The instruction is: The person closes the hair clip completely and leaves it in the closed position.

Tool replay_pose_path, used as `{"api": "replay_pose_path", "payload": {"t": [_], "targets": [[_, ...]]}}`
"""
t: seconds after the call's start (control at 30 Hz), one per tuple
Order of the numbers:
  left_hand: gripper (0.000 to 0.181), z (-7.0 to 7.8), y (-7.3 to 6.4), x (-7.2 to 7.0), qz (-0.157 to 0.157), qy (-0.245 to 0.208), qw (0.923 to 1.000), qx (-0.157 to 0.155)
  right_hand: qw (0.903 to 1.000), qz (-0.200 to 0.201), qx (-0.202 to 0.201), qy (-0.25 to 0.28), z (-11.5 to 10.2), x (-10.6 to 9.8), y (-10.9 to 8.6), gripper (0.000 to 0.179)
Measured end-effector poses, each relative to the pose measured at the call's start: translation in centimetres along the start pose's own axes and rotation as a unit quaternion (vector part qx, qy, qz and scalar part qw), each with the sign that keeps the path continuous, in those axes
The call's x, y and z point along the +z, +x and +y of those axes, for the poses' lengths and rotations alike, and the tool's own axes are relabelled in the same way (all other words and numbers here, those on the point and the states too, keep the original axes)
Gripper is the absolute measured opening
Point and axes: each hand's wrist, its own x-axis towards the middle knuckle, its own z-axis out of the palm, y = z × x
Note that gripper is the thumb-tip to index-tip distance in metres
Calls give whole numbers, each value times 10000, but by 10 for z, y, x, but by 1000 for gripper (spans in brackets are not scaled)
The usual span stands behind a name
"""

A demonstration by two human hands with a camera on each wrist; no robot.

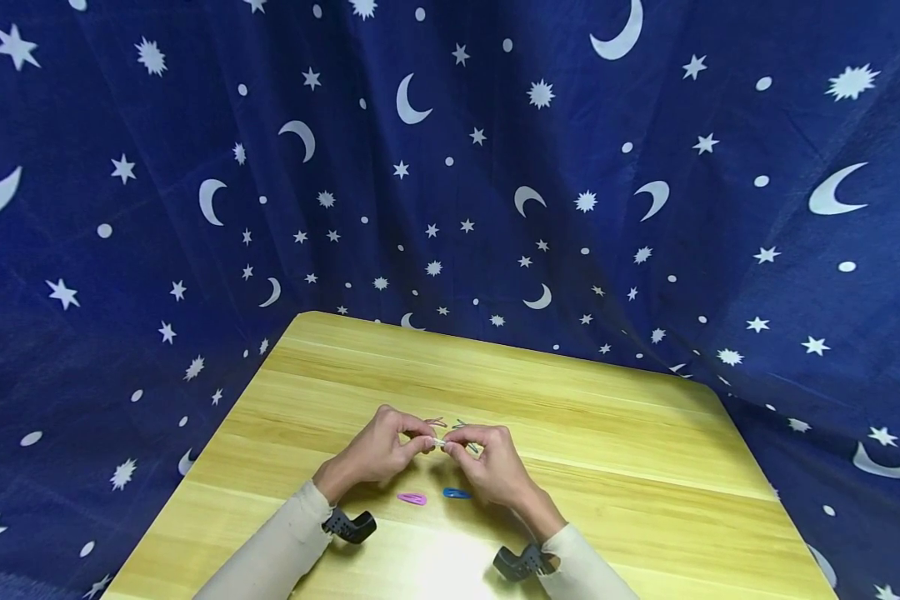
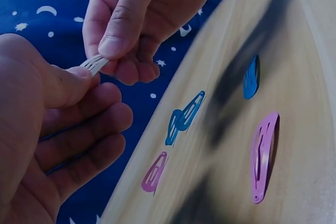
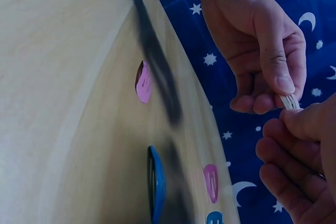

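A white snap hair clip (image 1: 438, 442) is stretched between both hands, raised above the wooden table. My left hand (image 1: 382, 447) pinches one end between thumb and index finger; the other left fingers are loosely bent in the left wrist view. At the opposite end, my right hand (image 1: 492, 467) pinches the same clip (image 3: 290, 102), thumb on top. Fingertips cover both its ends. Below the hands on the table lie a pink hair clip (image 1: 412, 499) and, to its right, a blue hair clip (image 1: 457, 493).
Beyond the hands lie more clips, a pink one (image 2: 154, 172) and two overlapping teal ones (image 2: 190, 111). A wooden table (image 1: 630, 517) spreads under everything. Dark blue curtains (image 1: 480, 167) with white moons and stars stand around its far and side edges. Each wrist wears a black camera.
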Motion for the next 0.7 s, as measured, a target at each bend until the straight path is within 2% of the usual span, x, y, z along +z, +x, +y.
{"api": "replay_pose_path", "payload": {"t": [0.17, 0.37, 0.7], "targets": [[7, 0, -1, -2, -3, 125, 9998, -141, 9999, 89, 13, -98, 1, 1, 2, 7], [8, -3, -5, -4, -115, 234, 9994, -222, 9994, 251, 218, -108, 1, 3, 3, 10], [9, -9, -12, -5, -130, 232, 9983, -519, 9986, -78, 490, -186, -2, 10, 5, 8]]}}
